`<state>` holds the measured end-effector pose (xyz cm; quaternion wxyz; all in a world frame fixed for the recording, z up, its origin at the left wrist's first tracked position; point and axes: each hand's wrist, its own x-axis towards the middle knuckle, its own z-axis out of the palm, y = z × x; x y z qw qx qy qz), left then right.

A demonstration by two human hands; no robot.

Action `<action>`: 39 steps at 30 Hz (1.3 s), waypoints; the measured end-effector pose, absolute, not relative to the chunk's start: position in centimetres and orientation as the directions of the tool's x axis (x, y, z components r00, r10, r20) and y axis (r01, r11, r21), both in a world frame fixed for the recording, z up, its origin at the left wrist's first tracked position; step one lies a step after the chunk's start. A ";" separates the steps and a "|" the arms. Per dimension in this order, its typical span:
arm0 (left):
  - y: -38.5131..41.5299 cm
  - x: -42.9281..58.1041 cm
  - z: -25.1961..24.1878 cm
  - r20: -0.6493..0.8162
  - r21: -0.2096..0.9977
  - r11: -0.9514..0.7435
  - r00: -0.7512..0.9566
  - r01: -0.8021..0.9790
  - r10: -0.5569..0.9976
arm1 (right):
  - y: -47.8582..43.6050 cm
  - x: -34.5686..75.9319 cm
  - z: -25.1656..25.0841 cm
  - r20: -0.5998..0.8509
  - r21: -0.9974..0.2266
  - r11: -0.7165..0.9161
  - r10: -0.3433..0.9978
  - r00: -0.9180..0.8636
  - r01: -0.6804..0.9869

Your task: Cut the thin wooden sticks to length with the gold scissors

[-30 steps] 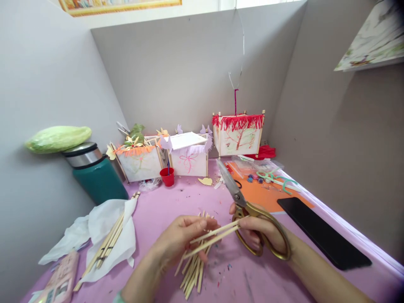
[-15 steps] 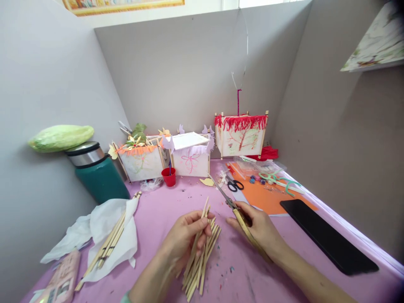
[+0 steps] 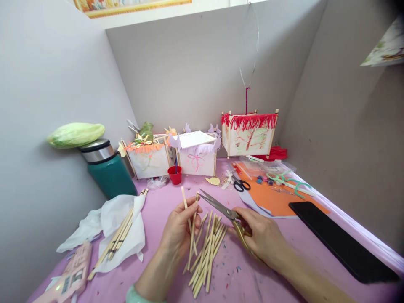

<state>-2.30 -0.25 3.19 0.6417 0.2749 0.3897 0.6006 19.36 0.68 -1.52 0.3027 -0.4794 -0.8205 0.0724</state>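
My left hand (image 3: 177, 229) pinches two thin wooden sticks (image 3: 191, 227), holding them upright and slightly crossed. My right hand (image 3: 261, 235) grips gold-handled scissors (image 3: 222, 209), whose blades point left toward the stick tips and are slightly apart. A loose pile of several more sticks (image 3: 206, 254) lies on the pink table (image 3: 164, 198) just below both hands.
Three paper lanterns (image 3: 195, 153) stand along the back wall, with a small red cup (image 3: 174, 174) in front. A teal flask (image 3: 109, 170), white tissue with sticks (image 3: 123, 229), black scissors (image 3: 241, 185), orange paper (image 3: 274, 198) and a black phone (image 3: 341, 240) surround the work area.
The left hand raised two sticks upright out of the pile. The right hand swung the scissors down and left until the blades reach the stick tips. The camera shifted left.
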 end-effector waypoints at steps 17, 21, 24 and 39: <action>-1.1 -0.8 3.2 -0.182 0.822 0.239 0.159 -0.518 0.970 | -0.4 18.1 -1.7 0.440 -0.205 0.456 0.834 -0.334 0.866; -1.1 -0.7 2.9 -0.173 0.820 0.260 0.212 -0.510 0.962 | -0.7 17.8 -1.6 0.453 -0.199 0.456 0.828 -0.331 0.867; -1.1 -1.0 2.8 -0.167 0.821 0.272 0.245 -0.501 0.955 | -0.9 17.7 -1.8 0.422 -0.205 0.445 0.844 -0.332 0.872; -0.9 -1.0 2.5 -0.206 0.831 0.262 0.167 -0.491 0.964 | -1.0 17.0 -1.3 0.335 -0.235 0.426 0.879 -0.339 0.874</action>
